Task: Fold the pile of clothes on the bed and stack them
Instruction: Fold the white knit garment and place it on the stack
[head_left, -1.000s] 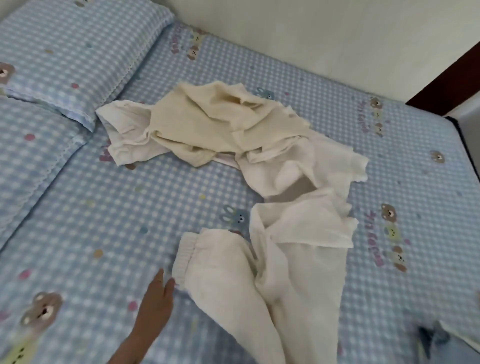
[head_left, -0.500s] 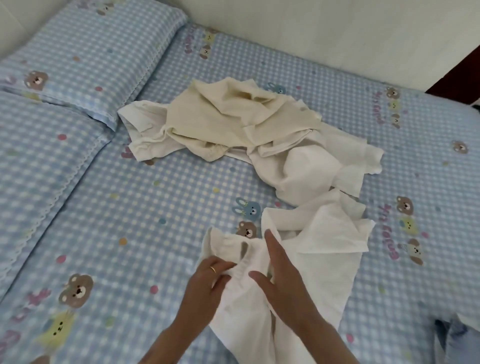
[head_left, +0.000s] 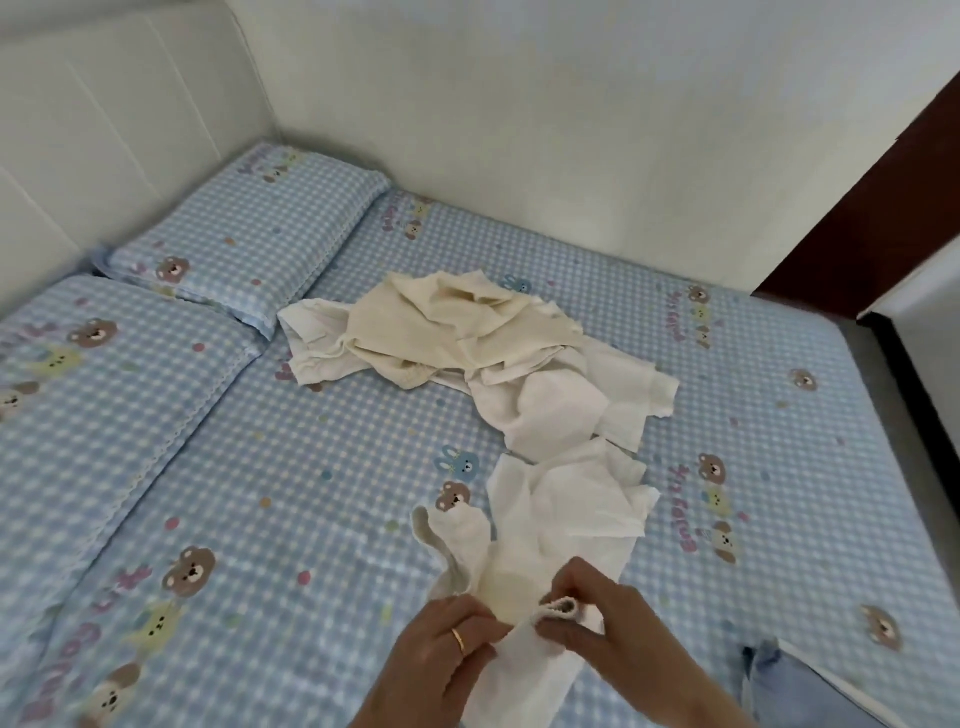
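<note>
White garment (head_left: 540, 525): I have it pinched in both hands at the near edge of the bed (head_left: 311, 467). My right hand (head_left: 613, 618) fingers close narrowly on a rolled hem; my left hand (head_left: 441, 649), ring on one finger, grips the cloth just beside it. Beyond lies the cream-and-white pile of clothes (head_left: 467, 353), near the checked pillows (head_left: 249, 234).

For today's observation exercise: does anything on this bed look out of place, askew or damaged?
Nothing looks damaged or spilled. The only disorder is the task's own: a crumpled pile of cream and white clothes lies unfolded mid-bed, and both hands, left and right, grip a rumpled white garment. The pillows lie flat.
</note>
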